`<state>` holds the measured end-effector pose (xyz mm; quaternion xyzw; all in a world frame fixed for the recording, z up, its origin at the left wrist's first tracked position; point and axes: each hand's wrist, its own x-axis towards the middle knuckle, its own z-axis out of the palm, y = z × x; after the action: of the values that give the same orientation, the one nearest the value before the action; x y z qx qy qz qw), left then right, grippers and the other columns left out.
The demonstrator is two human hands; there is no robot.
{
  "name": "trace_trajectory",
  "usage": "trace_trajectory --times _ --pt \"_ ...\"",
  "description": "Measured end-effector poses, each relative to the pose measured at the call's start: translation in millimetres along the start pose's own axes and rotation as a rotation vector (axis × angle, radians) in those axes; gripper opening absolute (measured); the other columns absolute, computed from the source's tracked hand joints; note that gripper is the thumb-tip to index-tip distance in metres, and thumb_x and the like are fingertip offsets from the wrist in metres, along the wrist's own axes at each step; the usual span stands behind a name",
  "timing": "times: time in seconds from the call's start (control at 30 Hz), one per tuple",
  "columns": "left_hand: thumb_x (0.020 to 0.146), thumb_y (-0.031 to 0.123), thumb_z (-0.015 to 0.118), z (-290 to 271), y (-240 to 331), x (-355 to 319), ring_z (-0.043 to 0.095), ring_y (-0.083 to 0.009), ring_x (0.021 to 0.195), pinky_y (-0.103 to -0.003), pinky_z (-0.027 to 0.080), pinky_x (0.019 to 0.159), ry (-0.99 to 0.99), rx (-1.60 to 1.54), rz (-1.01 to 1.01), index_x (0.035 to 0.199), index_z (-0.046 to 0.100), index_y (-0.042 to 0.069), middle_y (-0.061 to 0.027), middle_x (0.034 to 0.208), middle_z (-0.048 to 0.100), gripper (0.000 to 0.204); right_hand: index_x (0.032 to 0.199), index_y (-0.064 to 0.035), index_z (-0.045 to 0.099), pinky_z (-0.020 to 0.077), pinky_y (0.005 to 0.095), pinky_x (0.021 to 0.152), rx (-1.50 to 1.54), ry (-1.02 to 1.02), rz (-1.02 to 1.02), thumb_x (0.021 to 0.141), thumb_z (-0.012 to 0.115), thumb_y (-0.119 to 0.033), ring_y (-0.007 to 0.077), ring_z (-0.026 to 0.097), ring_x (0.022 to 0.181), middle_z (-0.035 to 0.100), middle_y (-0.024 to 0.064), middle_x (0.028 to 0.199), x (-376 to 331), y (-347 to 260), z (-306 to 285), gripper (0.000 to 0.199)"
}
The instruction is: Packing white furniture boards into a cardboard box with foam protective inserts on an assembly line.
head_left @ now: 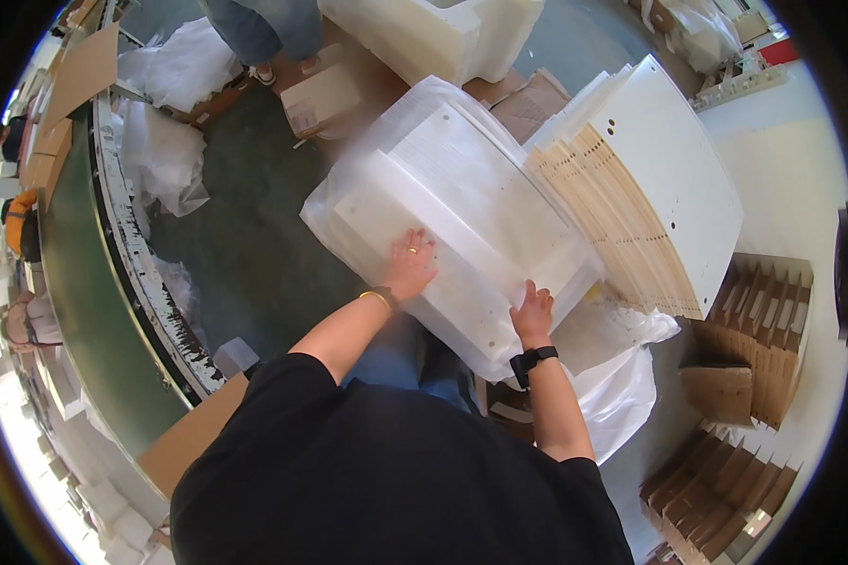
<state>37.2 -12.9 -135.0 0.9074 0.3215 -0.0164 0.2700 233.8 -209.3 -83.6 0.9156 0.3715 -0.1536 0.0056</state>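
A pale stack of flat white panels (481,179), partly covered by translucent foam sheeting (334,221), lies tilted in front of me. My left hand (412,266) rests on the sheeting near the left side, fingers spread and a ring on one of them. Farther right, my right hand (534,315) lies against the near part of the same stack, its fingers extended and slightly bent. Neither hand is visibly closed round anything. What supports the stack is mostly hidden beneath it.
Right of the stack stands a row of drilled white boards (650,179). Crumpled white plastic (612,395) hangs near my right forearm. A green conveyor belt (85,245) curves along the left. Cardboard dividers (768,330) stand at the right; another person's legs (269,28) show at the back.
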Motion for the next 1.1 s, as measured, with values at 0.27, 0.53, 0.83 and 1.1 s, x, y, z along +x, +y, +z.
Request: trace_trajectory --times 0.27,0.53,0.83,1.1 --pt "0.077 0.019 0.060 -34.3 -47.8 -8.4 0.033 -0.0367 0.122 -0.048 0.026 0.100 0.341 -0.247 0.048 0.111 0.049 0.003 -0.0181 0.131 0.037 0.040 0.121 -0.0140 0.042 0.0480 0.0402 0.079 -0.017 -0.095 0.060 0.064 0.070 -0.014 0.0333 0.046 0.102 0.045 0.0157 0.107 4.6 8.3 13.9 0.064" --pt "0.076 0.033 0.064 -54.9 -99.5 4.4 0.030 -0.0356 0.125 -0.047 0.026 0.101 0.263 0.060 -0.193 0.123 0.044 0.004 -0.0169 0.133 0.036 0.058 0.126 -0.0175 0.038 0.0412 0.0417 0.091 0.002 -0.062 0.102 0.065 0.072 -0.017 0.0334 0.042 0.110 0.041 0.0153 0.118 -9.4 13.1 0.8 0.070" --pt "0.078 0.036 0.063 -79.6 -137.9 39.3 0.046 -0.0355 0.111 -0.039 0.037 0.093 0.288 -0.109 -0.234 0.118 0.046 -0.002 -0.0208 0.118 0.050 0.058 0.122 0.0048 0.039 0.0331 0.0416 0.096 0.529 0.153 0.595 0.075 0.065 -0.023 0.0382 0.041 0.112 0.046 0.0240 0.119 -86.3 38.4 72.1 0.061" --pt "0.082 0.046 0.055 -76.7 -159.0 84.1 0.061 -0.0286 0.070 -0.036 0.048 0.067 0.133 -0.302 -0.280 0.098 0.058 -0.004 -0.0157 0.077 0.062 0.052 0.116 0.0067 0.046 0.0443 0.0319 0.081 1.025 0.024 0.594 0.084 0.057 -0.029 0.0251 0.059 0.093 0.059 0.0192 0.105 -68.7 41.8 100.7 0.049"
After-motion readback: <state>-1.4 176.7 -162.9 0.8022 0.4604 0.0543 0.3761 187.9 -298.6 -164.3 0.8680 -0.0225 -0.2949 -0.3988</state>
